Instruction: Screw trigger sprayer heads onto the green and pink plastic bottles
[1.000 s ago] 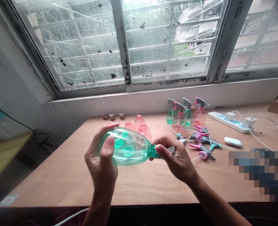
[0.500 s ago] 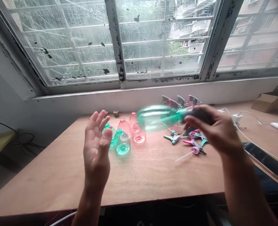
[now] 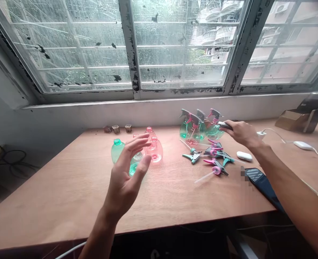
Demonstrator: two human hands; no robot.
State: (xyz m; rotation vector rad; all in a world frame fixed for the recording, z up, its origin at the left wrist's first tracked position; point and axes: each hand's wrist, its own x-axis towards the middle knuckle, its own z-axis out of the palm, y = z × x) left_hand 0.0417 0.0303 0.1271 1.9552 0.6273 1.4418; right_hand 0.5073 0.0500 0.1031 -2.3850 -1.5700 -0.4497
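Observation:
My right hand [image 3: 241, 133] reaches to the back right and grips the grey sprayer head of a green spray bottle [image 3: 215, 131], which stands among other finished spray bottles [image 3: 191, 126] below the window sill. My left hand [image 3: 126, 176] hovers open over the table, fingers spread, in front of a cluster of capless bottles: green ones [image 3: 117, 149] and pink ones [image 3: 156, 151]. Several loose trigger sprayer heads [image 3: 215, 158] in pink, teal and grey lie between the two groups.
On the wooden table [image 3: 67, 190] lie a phone [image 3: 258, 178], a small white case [image 3: 244, 155], a white mouse [image 3: 303, 145], a cable and a cardboard box [image 3: 296, 120]. Three little square pots [image 3: 117, 128] stand at the back. A grimy barred window runs behind.
My left hand let go of the green bottle and opened. My right hand carried the bottle, sprayer fitted, to the right and back and stood it with the finished bottles.

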